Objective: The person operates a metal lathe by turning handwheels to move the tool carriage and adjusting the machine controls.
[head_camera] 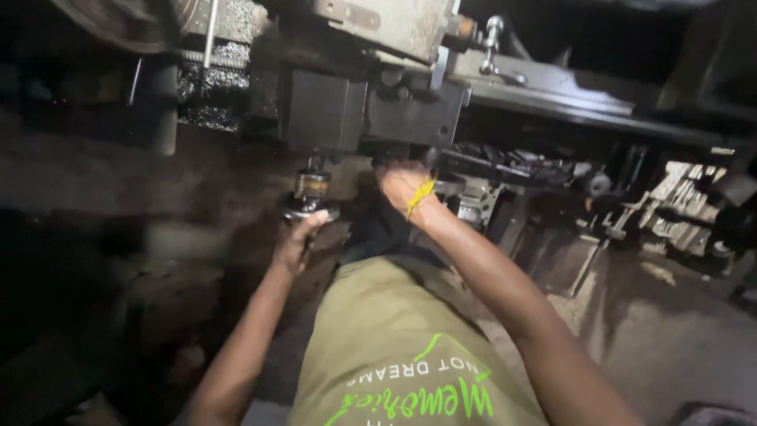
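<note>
Steel, oily and dark: left hand [298,241] has its grip curled round the round crank handle [311,207] hanging under the lathe carriage [371,110], near its lower left corner; right hand [402,185], yellow thread [420,197] at wrist, reaches under the carriage's bottom edge w/ fingers hidden, so can't tell its grip. Best to turn slow & even, wrist clear of the swarf [209,83] up left. No pkgs, labels or signs visible on the machine.

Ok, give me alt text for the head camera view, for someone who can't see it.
A person's left hand grips a metal handwheel on a dark, grimy lathe, while the right hand, a yellow thread at its wrist, reaches under the carriage. Metal shavings cling nearby.
</note>
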